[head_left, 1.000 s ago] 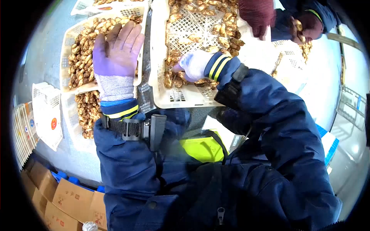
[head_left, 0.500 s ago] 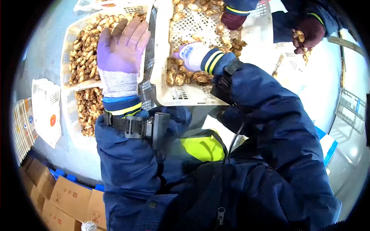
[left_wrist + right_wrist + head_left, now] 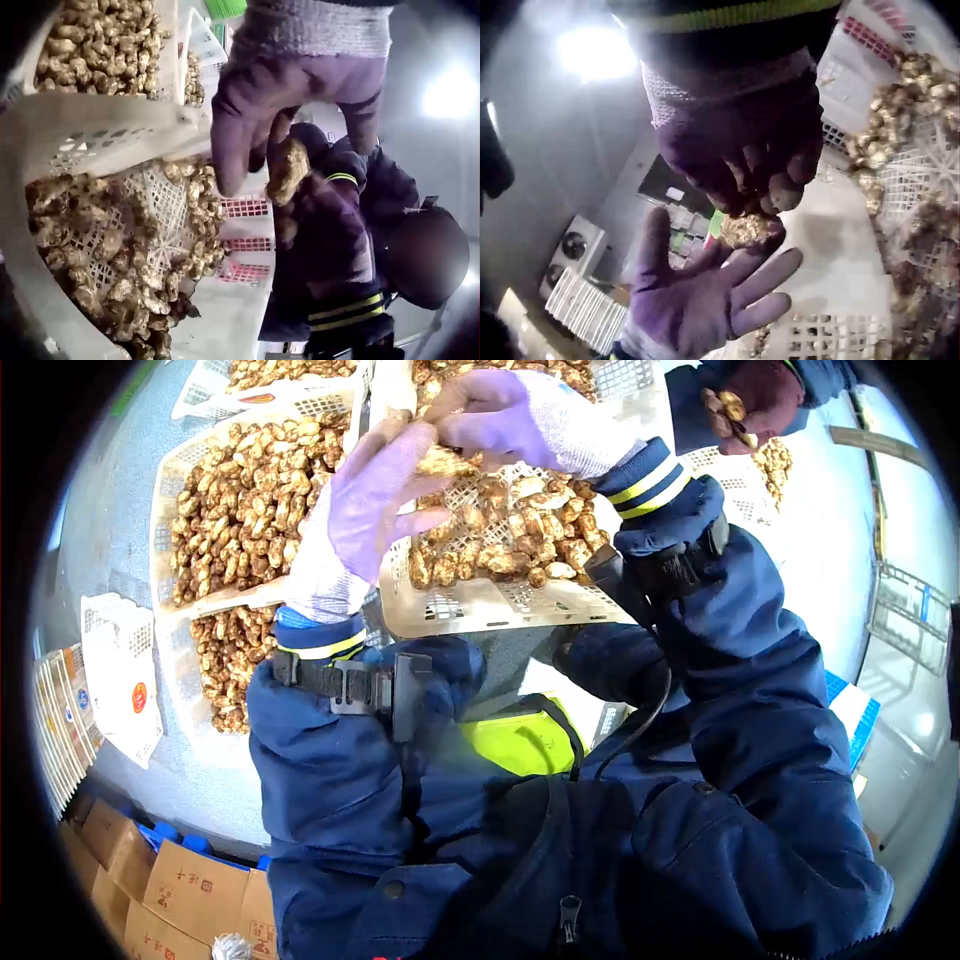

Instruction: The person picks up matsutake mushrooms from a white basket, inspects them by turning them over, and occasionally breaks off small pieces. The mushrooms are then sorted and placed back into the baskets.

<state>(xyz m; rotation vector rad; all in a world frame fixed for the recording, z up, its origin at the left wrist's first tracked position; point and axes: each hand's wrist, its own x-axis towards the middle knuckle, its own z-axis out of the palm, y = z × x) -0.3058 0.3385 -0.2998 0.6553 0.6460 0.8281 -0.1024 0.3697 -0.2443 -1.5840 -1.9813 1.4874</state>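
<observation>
Both hands wear purple-and-white gloves and meet above the near tray (image 3: 430, 615), which holds lumpy golden-brown pieces (image 3: 540, 540). My right hand (image 3: 530, 425) pinches one brown piece (image 3: 746, 230) in its fingertips, seen in the right wrist view. Beneath it, my left hand (image 3: 686, 304) has its fingers spread, the piece against or very near them. In the left wrist view the same piece (image 3: 289, 172) lies between my left hand (image 3: 292, 90) and my right hand (image 3: 334, 232). Whether the left fingers bear any of its weight cannot be told.
Filled white baskets (image 3: 165, 530) stand on the left, near a white perforated container (image 3: 120, 670). Another person's gloved hand (image 3: 765, 400) holds a few pieces at upper right. Cardboard boxes (image 3: 195, 890) are at lower left; a yellow-green item (image 3: 520, 745) lies before my body.
My right hand has risen from the near tray's pieces with one piece. My left hand has moved from over the left basket toward it. The other person's reaching hand has left the tray.
</observation>
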